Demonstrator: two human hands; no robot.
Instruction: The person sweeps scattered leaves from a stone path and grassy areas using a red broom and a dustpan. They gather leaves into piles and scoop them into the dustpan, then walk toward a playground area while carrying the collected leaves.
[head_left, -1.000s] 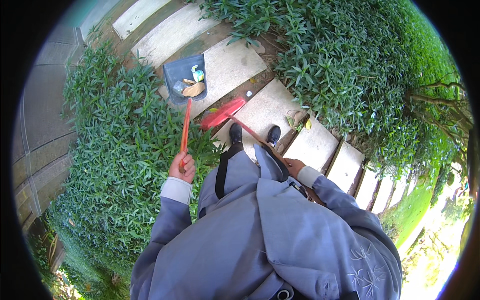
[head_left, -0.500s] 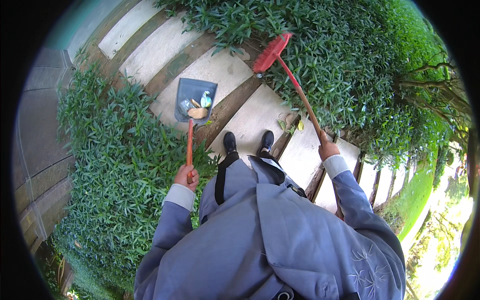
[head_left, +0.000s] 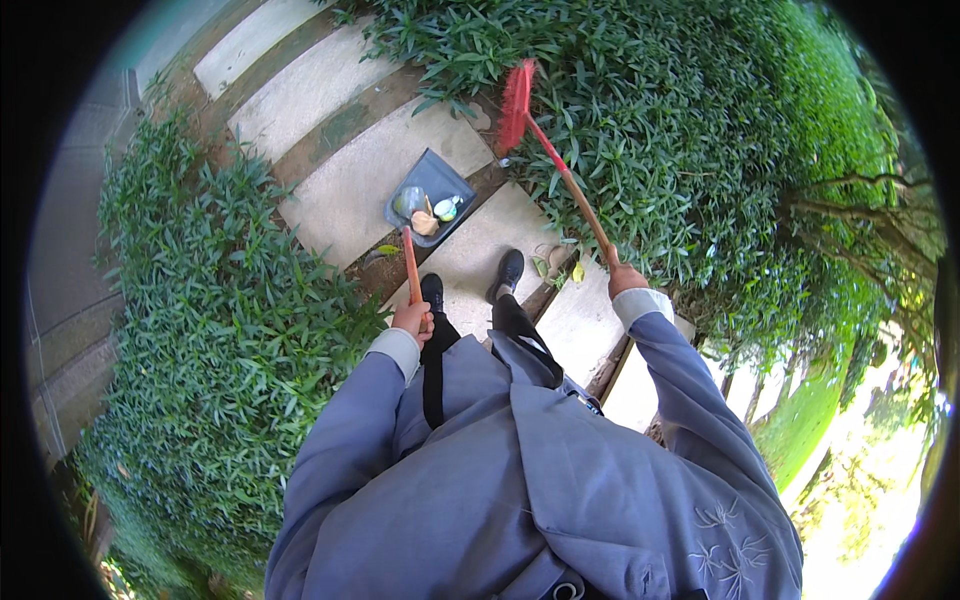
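Observation:
My left hand (head_left: 412, 322) is closed round the orange handle of a dark grey dustpan (head_left: 452, 180). The pan lies over the gap between two pale slabs, its open edge turned to the upper right. In it are a tan dry leaf (head_left: 425, 222), a clear crumpled plastic piece (head_left: 409, 201) and a white, green and blue wrapper (head_left: 446, 208). My right hand (head_left: 626, 280) grips the wooden handle of a red broom (head_left: 516, 105). The broom's bristles hang by the edge of the bushes, pointing left. A small whitish scrap (head_left: 504, 162) lies just below the bristles, right of the dustpan.
Pale stone slabs (head_left: 345, 185) form a path with soil strips between them. Leafy bushes (head_left: 220, 370) border it on the left, and more bushes (head_left: 690, 130) on the right. My shoes (head_left: 510, 268) stand on a slab. A yellow leaf (head_left: 578, 271) lies near the right bushes.
The dustpan has moved right and turned clockwise toward the small scrap. The broom head has swung more upright and shifted slightly left. My right foot has stepped a little forward and left.

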